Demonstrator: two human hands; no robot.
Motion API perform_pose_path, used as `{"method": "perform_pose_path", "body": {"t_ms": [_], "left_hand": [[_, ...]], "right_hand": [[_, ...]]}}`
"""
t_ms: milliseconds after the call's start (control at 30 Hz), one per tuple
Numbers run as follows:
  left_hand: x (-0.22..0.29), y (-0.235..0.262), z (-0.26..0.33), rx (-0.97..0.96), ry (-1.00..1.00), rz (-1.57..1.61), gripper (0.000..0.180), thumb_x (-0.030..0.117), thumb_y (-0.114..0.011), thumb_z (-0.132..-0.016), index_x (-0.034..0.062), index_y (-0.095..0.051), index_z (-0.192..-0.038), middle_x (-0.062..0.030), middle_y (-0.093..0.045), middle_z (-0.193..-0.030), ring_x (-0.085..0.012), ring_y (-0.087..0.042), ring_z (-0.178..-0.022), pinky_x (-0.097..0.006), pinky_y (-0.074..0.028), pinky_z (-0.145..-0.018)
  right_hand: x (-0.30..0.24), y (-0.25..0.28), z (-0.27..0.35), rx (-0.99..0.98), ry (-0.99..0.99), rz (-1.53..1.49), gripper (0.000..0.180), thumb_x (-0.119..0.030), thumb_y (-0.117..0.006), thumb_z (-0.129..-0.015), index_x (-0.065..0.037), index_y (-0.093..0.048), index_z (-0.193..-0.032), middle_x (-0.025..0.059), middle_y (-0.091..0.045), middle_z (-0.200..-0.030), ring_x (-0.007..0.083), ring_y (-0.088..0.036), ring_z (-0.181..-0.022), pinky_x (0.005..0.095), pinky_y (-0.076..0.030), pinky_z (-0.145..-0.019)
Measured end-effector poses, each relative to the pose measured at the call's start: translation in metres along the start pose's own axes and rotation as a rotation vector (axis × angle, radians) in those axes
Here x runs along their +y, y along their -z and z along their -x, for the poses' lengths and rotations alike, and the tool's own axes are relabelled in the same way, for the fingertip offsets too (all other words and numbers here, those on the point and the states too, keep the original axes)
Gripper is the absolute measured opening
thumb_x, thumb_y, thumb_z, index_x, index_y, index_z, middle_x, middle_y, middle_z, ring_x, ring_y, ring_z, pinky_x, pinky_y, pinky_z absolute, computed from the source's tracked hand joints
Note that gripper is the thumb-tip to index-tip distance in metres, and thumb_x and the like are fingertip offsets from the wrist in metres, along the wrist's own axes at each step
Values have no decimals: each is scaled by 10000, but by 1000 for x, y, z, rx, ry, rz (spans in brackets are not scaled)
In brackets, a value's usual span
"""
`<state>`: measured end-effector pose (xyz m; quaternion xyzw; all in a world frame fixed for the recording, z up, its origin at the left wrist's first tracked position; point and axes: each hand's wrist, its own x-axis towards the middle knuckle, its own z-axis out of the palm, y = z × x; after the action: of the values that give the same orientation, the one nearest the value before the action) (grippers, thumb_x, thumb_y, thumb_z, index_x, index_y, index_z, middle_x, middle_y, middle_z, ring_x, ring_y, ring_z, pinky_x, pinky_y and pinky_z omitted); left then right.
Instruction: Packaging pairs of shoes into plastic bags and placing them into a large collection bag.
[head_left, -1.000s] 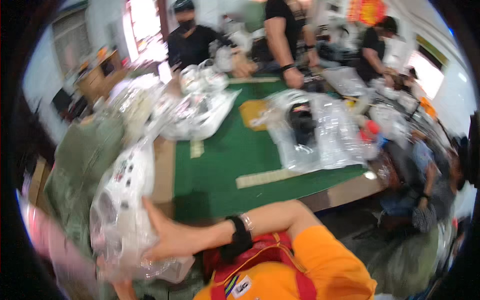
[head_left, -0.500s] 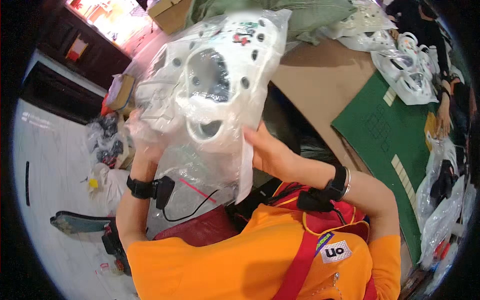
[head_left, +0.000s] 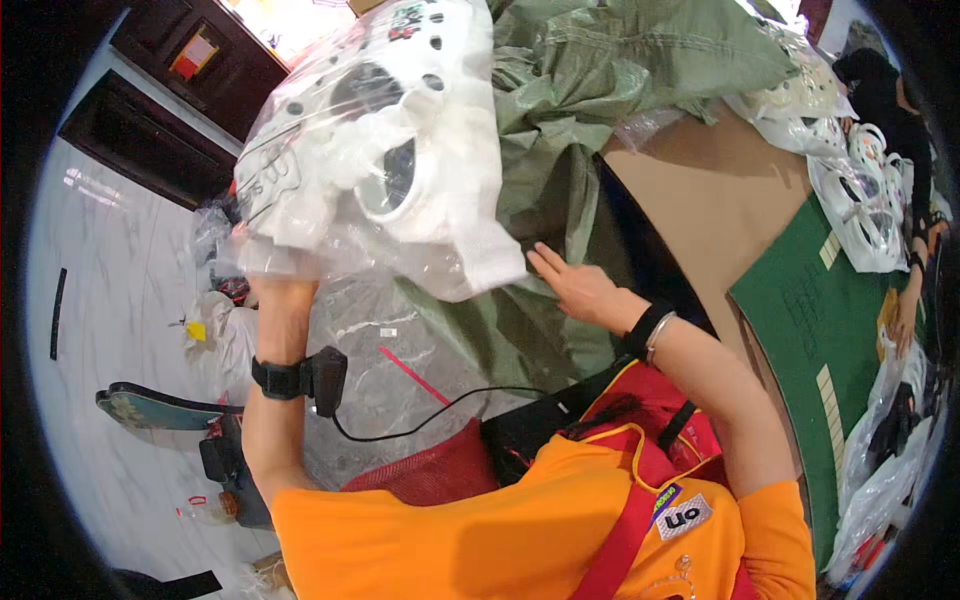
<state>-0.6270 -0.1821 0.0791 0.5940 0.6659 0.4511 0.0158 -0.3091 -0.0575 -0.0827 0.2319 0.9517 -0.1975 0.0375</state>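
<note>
A pair of white clogs (head_left: 455,150) with round holes and small charms sits in a clear plastic bag (head_left: 470,270), held up at the top left of centre. My left hand (head_left: 275,258) grips the lower left of this bag, its fingers partly hidden by the shiny plastic. Just off the bag's lower right corner is my right hand (head_left: 588,292), open, two fingers stretched toward that corner and nothing in its grasp.
A large green woven sack (head_left: 560,200) stands behind the clogs. At right, a brown board (head_left: 710,190) and green mat (head_left: 800,300) lie near more bagged clogs (head_left: 860,215) and another person's hand (head_left: 908,310). A red mesh bag (head_left: 430,468) is below.
The bagged clogs have moved up and left with my left hand. My right hand has come off the bag's edge and extended its fingers. More of the green sack shows.
</note>
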Motion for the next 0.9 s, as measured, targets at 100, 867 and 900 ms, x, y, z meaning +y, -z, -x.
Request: {"method": "perform_pose_path", "body": {"t_ms": [100,867,900], "left_hand": [[-42,10,4,93,142,230,519,403,-349,-859,72,-445,-1246,-118,-495,-1244,-285,-493,-1116,-409,-338,-994],[-39,-64,47,-400,829,1026,343,358,-449,-859,79,-536,-1039,-58,-586,-1043,-205,-592,-912,-376,-491,-805],[-32,-72,41,-503,1038,1064,301,328,-483,-852,82,-546,-1015,-49,-594,-1009,-194,-599,-871,-359,-497,-784]], "right_hand": [[2,-34,-9,53,-5,-10,842,13,-565,-663,-43,-138,-1387,238,-234,-1397,354,-609,-759,423,-493,-625],[26,66,181,-198,188,35,97,-113,-557,-708,-60,-600,-778,141,-473,-1039,287,-563,-844,393,-484,-647],[21,59,183,-198,156,20,130,-146,-579,-687,-34,-588,-753,153,-466,-1077,291,-559,-844,389,-480,-660]]}}
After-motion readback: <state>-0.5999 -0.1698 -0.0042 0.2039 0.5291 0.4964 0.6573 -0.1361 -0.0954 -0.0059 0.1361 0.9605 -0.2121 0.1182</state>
